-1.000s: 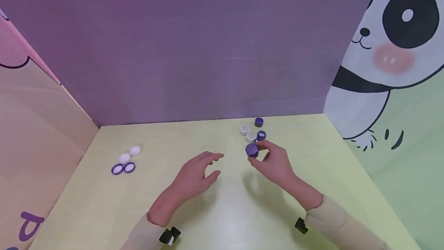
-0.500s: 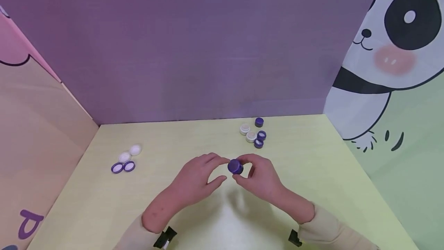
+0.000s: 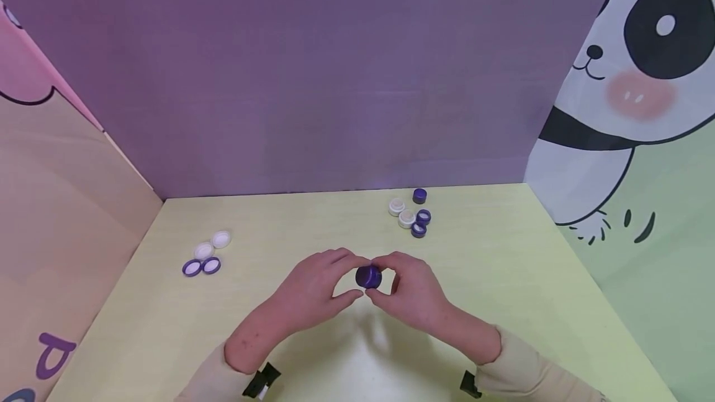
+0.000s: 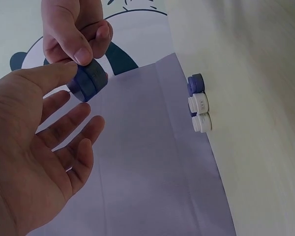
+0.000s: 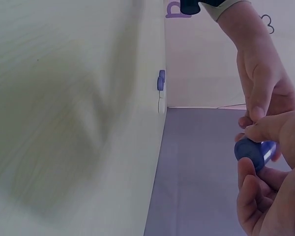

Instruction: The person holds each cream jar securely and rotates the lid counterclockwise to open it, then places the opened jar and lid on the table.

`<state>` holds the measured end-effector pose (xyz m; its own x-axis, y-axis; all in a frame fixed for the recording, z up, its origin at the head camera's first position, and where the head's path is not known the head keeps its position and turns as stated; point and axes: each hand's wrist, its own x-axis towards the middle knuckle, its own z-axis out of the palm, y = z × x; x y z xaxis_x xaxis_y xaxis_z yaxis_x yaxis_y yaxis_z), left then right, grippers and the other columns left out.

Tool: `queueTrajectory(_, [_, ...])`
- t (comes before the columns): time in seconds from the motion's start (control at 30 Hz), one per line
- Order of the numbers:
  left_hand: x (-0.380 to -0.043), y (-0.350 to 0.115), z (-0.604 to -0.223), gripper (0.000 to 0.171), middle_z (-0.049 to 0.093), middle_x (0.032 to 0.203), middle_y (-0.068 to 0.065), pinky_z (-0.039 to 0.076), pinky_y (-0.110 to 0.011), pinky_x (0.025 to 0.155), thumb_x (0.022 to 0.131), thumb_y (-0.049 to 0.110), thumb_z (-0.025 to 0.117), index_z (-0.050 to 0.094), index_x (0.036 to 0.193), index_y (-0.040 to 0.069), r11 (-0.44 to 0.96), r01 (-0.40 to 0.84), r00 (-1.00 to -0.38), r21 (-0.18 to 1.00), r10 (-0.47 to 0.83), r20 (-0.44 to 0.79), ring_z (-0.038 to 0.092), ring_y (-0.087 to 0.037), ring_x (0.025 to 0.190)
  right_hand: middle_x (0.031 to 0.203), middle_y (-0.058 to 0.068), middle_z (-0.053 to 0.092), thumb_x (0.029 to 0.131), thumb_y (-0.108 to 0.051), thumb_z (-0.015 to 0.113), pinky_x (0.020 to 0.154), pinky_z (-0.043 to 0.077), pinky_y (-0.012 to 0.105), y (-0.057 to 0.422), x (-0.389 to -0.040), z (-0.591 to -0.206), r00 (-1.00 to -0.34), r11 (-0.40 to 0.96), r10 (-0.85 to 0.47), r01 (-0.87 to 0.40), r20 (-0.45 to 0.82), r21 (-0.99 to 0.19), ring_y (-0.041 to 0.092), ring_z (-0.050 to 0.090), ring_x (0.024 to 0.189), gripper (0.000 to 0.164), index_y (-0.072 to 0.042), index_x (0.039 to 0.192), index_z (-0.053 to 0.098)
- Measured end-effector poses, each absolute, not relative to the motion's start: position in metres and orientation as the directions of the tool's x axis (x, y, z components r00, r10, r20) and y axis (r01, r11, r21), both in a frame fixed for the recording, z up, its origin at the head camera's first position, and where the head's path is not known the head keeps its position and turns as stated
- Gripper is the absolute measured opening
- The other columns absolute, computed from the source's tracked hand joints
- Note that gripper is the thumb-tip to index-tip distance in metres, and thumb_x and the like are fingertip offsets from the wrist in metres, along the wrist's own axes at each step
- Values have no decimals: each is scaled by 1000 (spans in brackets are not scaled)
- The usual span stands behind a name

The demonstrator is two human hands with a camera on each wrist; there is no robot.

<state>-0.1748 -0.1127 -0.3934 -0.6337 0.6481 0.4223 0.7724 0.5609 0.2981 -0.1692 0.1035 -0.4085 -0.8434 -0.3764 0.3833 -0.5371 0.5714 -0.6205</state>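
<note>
A small round purple jar (image 3: 368, 276) with a lid is held up above the table between both hands. My left hand (image 3: 313, 290) has its thumb and forefinger at the jar's left side; its other fingers are spread in the left wrist view. From the right, my right hand (image 3: 413, 293) pinches the jar between thumb and fingers, which the right wrist view also shows on the jar (image 5: 250, 151). In the left wrist view, the left thumb (image 4: 64, 73) touches the jar's (image 4: 88, 81) edge.
At the back right stand two white jars (image 3: 406, 219), two purple jars (image 3: 418, 230) with pale tops and a dark purple one (image 3: 419, 196). Two white lids (image 3: 203, 251) and two purple lids (image 3: 211, 265) lie at the left. Printed walls enclose the pale table (image 3: 279, 228).
My right hand has carried the purple jar leftward and nearer from beside the other jars. My left hand has stayed almost in place, and its fingertips now meet the jar.
</note>
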Motion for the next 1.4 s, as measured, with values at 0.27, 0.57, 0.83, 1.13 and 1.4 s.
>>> queueTrajectory(0.27, [-175, -111, -393, 44, 61, 102, 11, 49, -28, 79, 81, 16, 81, 66, 122, 23, 565, 788, -613, 246, 683, 397, 59, -8, 89, 90, -11, 65, 73, -17, 84, 48, 44, 21, 104, -165, -407, -854, 583, -393, -517, 340, -626, -1, 47, 47, 31, -17, 102, 72])
queueTrajectory(0.57, [-173, -113, -394, 40, 63, 103, 11, 49, -29, 84, 81, 15, 81, 65, 117, 20, 572, 789, -612, 223, 704, 361, 60, -7, 91, 92, -11, 68, 79, -12, 80, 47, 48, 25, 104, -163, -406, -868, 491, -447, -442, 218, -751, 4, 54, 46, 28, -15, 104, 68])
queueTrajectory(0.83, [-171, -116, -397, 36, 64, 102, 13, 48, -28, 78, 83, 20, 78, 65, 117, 20, 594, 771, -637, 229, 711, 297, 59, -2, 89, 94, -3, 71, 76, -17, 84, 43, 43, 26, 101, -163, -406, -893, 494, -420, -376, 163, -784, 6, 46, 42, 27, -18, 100, 72])
queueTrajectory(1.13, [-168, -121, -402, 35, 65, 100, 12, 49, -30, 77, 86, 34, 74, 64, 116, 20, 641, 718, -696, 271, 665, 271, 60, -6, 81, 95, -7, 72, 74, -22, 86, 41, 40, 25, 95, -166, -410, -898, 467, -412, -352, 152, -812, 5, 42, 40, 25, -21, 95, 74])
queueTrajectory(1.4, [-169, -123, -408, 43, 63, 88, 11, 49, -32, 77, 85, 56, 65, 69, 102, 18, 673, 707, -703, 215, 642, 306, 59, -7, 77, 94, -9, 71, 72, -27, 88, 41, 40, 25, 96, -166, -414, -886, 507, -425, -402, 184, -762, 5, 43, 41, 29, -21, 96, 72])
